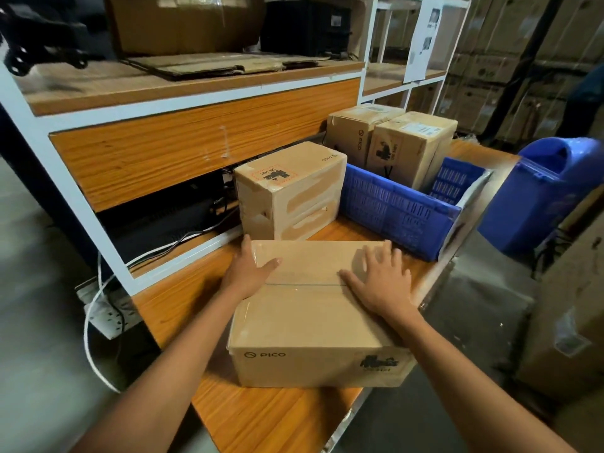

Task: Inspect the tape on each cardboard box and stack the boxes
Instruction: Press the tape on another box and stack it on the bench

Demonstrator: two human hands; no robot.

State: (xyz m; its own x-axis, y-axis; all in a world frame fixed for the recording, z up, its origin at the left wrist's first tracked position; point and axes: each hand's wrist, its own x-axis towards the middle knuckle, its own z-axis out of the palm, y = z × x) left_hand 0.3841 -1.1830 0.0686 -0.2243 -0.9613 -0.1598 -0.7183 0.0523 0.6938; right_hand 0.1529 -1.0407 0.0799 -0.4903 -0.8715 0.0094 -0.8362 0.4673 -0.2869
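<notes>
Cardboard box (313,318) nearest the person is lying on the wooden table (261,416), both hands, left hand (250,273) and right hand (379,279), resting flat with fingers spread on its taped top, while three other boxes are sitting unstacked.

Left top corner: black wheeled object (42,44) blurred, cut by edge.
Blue slatted plastic crate (398,207): hides lower parts of two brown cardboard boxes (408,148).
White paper sheet (425,37): print unreadable.
</notes>
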